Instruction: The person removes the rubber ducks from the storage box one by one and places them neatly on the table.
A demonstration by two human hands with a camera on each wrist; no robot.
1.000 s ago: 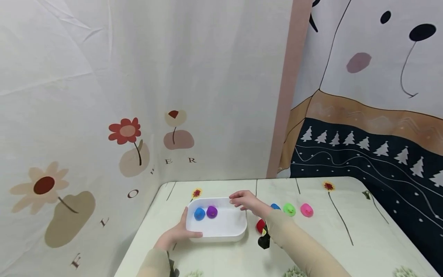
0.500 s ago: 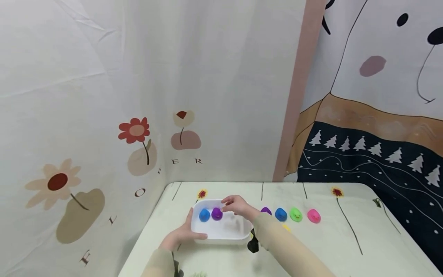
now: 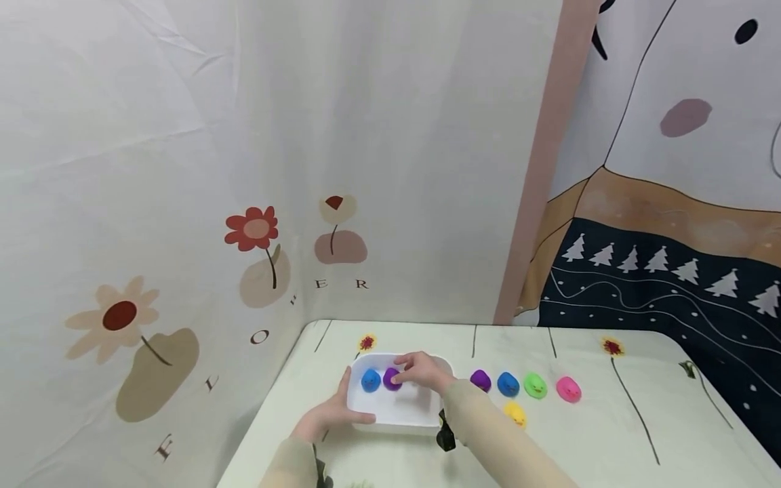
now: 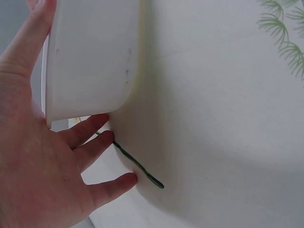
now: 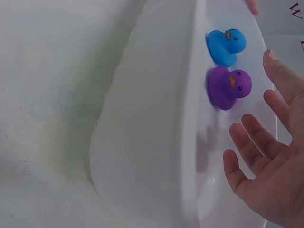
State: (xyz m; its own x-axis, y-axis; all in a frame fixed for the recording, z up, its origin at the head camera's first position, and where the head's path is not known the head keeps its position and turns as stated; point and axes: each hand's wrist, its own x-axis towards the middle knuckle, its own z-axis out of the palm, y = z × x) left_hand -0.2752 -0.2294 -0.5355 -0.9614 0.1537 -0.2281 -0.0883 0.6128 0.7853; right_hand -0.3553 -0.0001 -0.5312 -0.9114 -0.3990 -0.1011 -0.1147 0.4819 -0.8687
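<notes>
A white plastic tub (image 3: 396, 411) rests on the table, with a blue rubber duck (image 3: 370, 381) and a purple rubber duck (image 3: 392, 379) side by side toward its left end. My left hand (image 3: 332, 411) holds the tub's near left corner. In the left wrist view its thumb lies along the long wall and the fingertips touch the end wall. Over the tub, my right hand (image 5: 273, 161) is just right of the purple duck, fingers loosely bent and holding nothing. Its fingertips cover part of that duck in the head view, but the right wrist view shows a gap.
Right of the tub, another purple duck (image 3: 480, 380), another blue duck (image 3: 508, 384), a green duck (image 3: 535, 385) and a pink duck (image 3: 569, 389) form a row. A yellow duck (image 3: 515, 413) sits nearer, partly behind the right sleeve (image 3: 488, 434).
My right hand has moved left from the tub's right rim to the purple duck inside. The head view has turned left, uncovering the yellow duck; the red object is now hidden.
</notes>
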